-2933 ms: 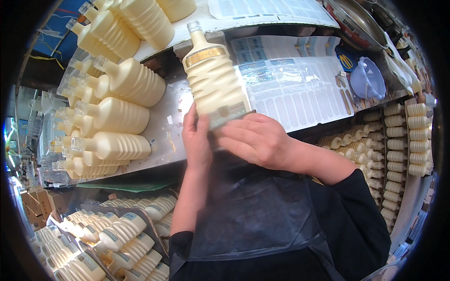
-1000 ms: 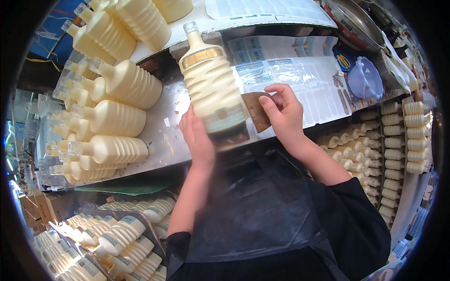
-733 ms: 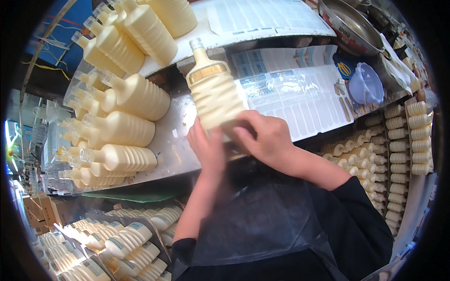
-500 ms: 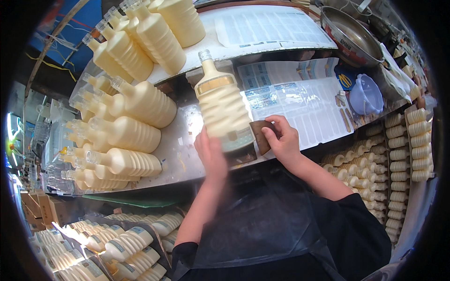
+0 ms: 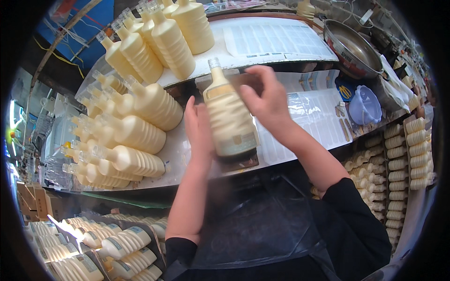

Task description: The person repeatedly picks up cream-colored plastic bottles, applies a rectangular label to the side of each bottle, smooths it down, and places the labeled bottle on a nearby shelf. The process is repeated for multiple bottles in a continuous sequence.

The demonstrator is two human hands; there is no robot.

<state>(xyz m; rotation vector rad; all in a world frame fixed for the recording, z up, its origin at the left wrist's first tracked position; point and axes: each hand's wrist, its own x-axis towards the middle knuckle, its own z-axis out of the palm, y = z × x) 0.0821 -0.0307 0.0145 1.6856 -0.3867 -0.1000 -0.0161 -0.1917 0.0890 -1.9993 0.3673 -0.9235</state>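
A cream ribbed bottle (image 5: 229, 117) lies neck away from me, tilted slightly, on a dark rest at the bench's front. It has a gold band near the shoulder and a pale label near its base. My left hand (image 5: 200, 131) is along the bottle's left side, fingers stretched out and slightly blurred; whether it touches is hard to tell. At the upper right of the bottle, by the gold band, my right hand (image 5: 269, 100) pinches a small flat brown scraper (image 5: 243, 82), smeared by motion.
Several cream bottles (image 5: 145, 103) crowd the left of the bench, with more (image 5: 173, 42) on the raised shelf. Label sheets (image 5: 304, 122) lie right of the work, near a lilac basket (image 5: 365, 105) and a metal pan (image 5: 354, 47). Racks of bottles (image 5: 126, 243) stand below on both sides.
My right hand has moved up from the base label to the gold band with the brown scraper. My left hand has shifted up along the bottle's left side. The whole view has shifted slightly.
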